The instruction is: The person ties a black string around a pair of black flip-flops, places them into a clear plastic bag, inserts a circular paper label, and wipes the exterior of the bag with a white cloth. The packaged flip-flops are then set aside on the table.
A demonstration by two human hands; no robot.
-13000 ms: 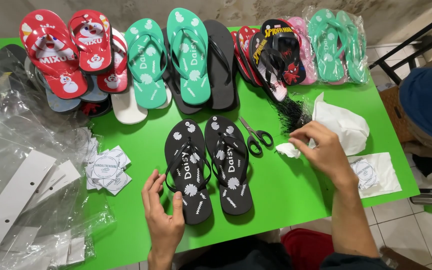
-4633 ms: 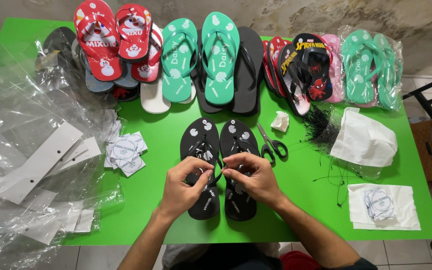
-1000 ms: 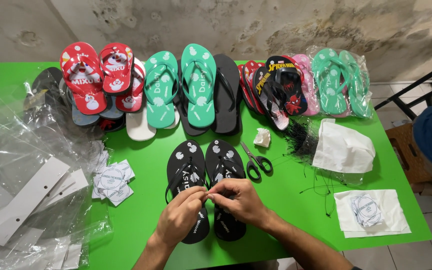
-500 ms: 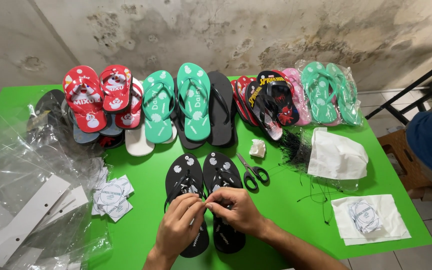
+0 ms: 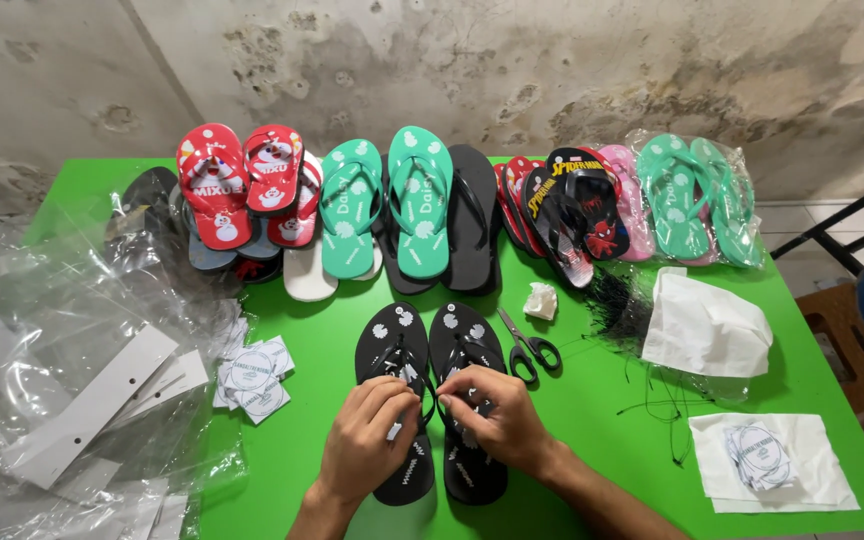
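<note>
A pair of black flip-flops with white flower prints lies side by side on the green table (image 5: 312, 470): the left one (image 5: 392, 345), the right one (image 5: 464, 345). My left hand (image 5: 367, 440) rests on the left flip-flop, fingers pinched at its strap. My right hand (image 5: 497, 420) lies over the right flip-flop, its fingertips meeting the left hand's between the two straps. What the fingers pinch is too small to make out. Black scissors (image 5: 527, 350) lie just right of the pair.
Rows of red, teal and black flip-flops (image 5: 417, 200) line the far edge. Clear plastic bags and white card strips (image 5: 82, 410) pile at the left, round paper tags (image 5: 252, 370) beside them. A white cloth bag (image 5: 702, 330), black strings (image 5: 617, 305) and tags on paper (image 5: 762, 460) sit right.
Both hands stay together over the black pair, working at the straps. The view has tilted up slightly, so more wall shows.
</note>
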